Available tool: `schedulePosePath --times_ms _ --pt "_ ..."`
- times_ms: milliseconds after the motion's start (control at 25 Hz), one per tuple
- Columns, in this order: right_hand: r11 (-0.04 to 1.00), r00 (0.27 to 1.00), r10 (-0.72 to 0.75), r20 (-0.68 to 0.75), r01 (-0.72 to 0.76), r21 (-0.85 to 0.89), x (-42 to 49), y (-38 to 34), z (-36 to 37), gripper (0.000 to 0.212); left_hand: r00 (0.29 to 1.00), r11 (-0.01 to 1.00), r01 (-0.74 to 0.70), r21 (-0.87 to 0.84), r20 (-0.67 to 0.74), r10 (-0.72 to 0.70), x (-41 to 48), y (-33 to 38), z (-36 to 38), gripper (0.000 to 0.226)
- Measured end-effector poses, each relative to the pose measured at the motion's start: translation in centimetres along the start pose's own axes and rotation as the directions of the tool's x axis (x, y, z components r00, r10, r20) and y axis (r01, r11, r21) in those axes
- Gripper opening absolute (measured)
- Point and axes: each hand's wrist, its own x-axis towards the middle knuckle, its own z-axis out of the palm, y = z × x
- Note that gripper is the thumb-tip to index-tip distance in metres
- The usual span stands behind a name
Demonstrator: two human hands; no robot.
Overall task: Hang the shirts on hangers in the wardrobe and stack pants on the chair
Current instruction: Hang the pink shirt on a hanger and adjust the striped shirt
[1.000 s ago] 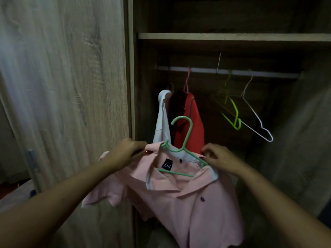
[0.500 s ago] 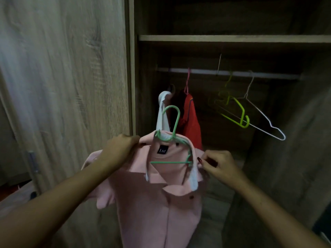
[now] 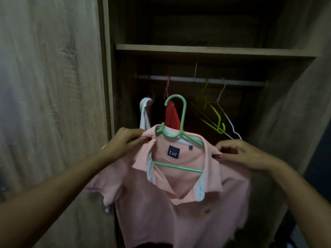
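Note:
A pink polo shirt [image 3: 179, 208] hangs on a green plastic hanger [image 3: 179, 122] in front of the open wardrobe. My left hand [image 3: 125, 142] pinches the shirt's left shoulder by the collar. My right hand [image 3: 238, 154] pinches the right shoulder. The hanger's hook stands upright, below the metal rail [image 3: 232, 81]. Behind it a red shirt [image 3: 172, 115] and a white shirt [image 3: 145, 113] hang on the rail's left part.
An empty lime hanger [image 3: 215, 119] and an empty white hanger [image 3: 229, 119] hang to the right on the rail. A wooden shelf [image 3: 206, 50] runs above it. The wardrobe door [image 3: 50, 104] stands at the left, the side panel [image 3: 295, 104] at the right.
The shirt has turned square to me and spread wider on the hanger. Both hands rose and moved apart to the shoulders; the hook now stands higher, nearer the rail.

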Motion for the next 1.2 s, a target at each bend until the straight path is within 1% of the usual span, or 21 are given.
schedulePosePath --times_ms 40,80,160,200,240,320,360,400,440,480,560,640,680,760,800,880,960,1040,1120,1200 --pt "1.000 0.999 0.006 -0.042 -0.005 0.021 -1.2 -0.4 -0.6 0.020 1.000 1.000 0.006 -0.028 0.013 -0.006 1.1 0.8 1.1 0.055" --pt "1.000 0.994 0.005 -0.112 -0.002 0.028 -2.3 -0.6 -1.2 0.019 1.000 0.999 0.018 -0.045 0.023 -0.017 2.2 1.5 2.2 0.051" --pt "1.000 0.969 -0.004 -0.249 0.001 -0.012 -4.4 -0.9 -2.4 0.018 0.998 0.997 0.064 -0.046 0.026 -0.063 5.0 2.8 4.4 0.050" --pt "0.999 0.957 -0.005 -0.291 -0.004 -0.032 -5.3 -1.1 -3.0 0.018 0.995 0.995 0.092 -0.044 0.047 -0.090 6.4 3.3 5.3 0.050" --pt "0.999 0.947 -0.004 -0.320 -0.012 -0.049 -6.2 -1.1 -3.7 0.018 0.991 0.994 0.102 -0.041 0.094 -0.098 7.8 3.7 6.1 0.049" --pt "0.996 0.939 0.010 -0.343 -0.040 -0.081 -7.7 -1.4 -5.2 0.014 0.964 0.997 0.081 -0.004 0.254 -0.077 10.0 3.9 7.4 0.046" --pt "0.994 0.937 0.019 -0.348 -0.056 -0.096 -8.3 -1.6 -5.7 0.012 0.937 0.995 0.075 0.067 0.336 -0.093 10.6 3.4 7.9 0.046" --pt "0.991 0.933 0.026 -0.358 -0.072 -0.116 -8.8 -1.8 -6.3 0.010 0.913 0.982 0.068 0.176 0.387 -0.133 10.9 2.8 8.4 0.047" --pt "0.985 0.927 0.035 -0.374 -0.095 -0.141 -9.3 -2.0 -6.7 0.012 0.902 0.949 0.065 0.308 0.389 -0.188 10.9 1.9 8.7 0.048" --pt "0.979 0.916 0.045 -0.398 -0.121 -0.166 -9.6 -2.2 -7.1 0.015 0.905 0.900 0.078 0.429 0.349 -0.245 10.6 1.0 8.7 0.049" --pt "0.959 0.891 0.059 -0.450 -0.176 -0.223 -9.7 -2.8 -7.8 0.016 0.914 0.811 0.121 0.573 0.254 -0.316 9.5 -0.7 8.4 0.043" --pt "0.906 0.869 0.022 -0.494 -0.226 -0.357 -8.2 -3.5 -7.8 0.012 0.919 0.758 0.093 0.646 0.237 -0.314 8.0 -2.5 7.8 0.036" --pt "0.863 0.855 -0.035 -0.518 -0.235 -0.447 -6.6 -3.8 -7.6 0.009 0.918 0.746 0.083 0.661 0.241 -0.316 7.3 -3.3 7.3 0.034" --pt "0.769 0.816 -0.186 -0.547 -0.226 -0.598 -2.3 -4.2 -6.4 0.008 0.906 0.774 0.106 0.624 0.261 -0.334 6.3 -4.6 6.1 0.029" --pt "0.741 0.795 -0.232 -0.560 -0.229 -0.631 0.3 -4.3 -5.6 0.010 0.904 0.810 0.113 0.576 0.279 -0.325 5.9 -4.9 5.6 0.026" --pt "0.734 0.747 -0.256 -0.614 -0.263 -0.626 5.7 -4.2 -4.2 0.012 0.911 0.870 0.090 0.485 0.312 -0.269 5.2 -4.8 4.7 0.020" --pt "0.769 0.694 -0.232 -0.681 -0.298 -0.565 10.9 -3.8 -3.1 0.015 0.919 0.884 0.053 0.464 0.324 -0.225 4.5 -4.4 4.0 0.024" --pt "0.820 0.661 -0.181 -0.729 -0.307 -0.483 15.2 -3.1 -2.5 0.017 0.920 0.889 0.025 0.456 0.338 -0.199 4.3 -3.5 3.1 0.041" --pt "0.881 0.640 -0.099 -0.762 -0.299 -0.366 18.2 -2.3 -1.9 0.023 0.917 0.897 0.011 0.441 0.353 -0.185 3.9 -2.8 2.4 0.050" --pt "0.882 0.652 -0.065 -0.755 -0.316 -0.349 20.5 -0.9 -1.3 0.026 0.924 0.910 0.030 0.413 0.335 -0.183 3.2 -2.1 2.0 0.051"
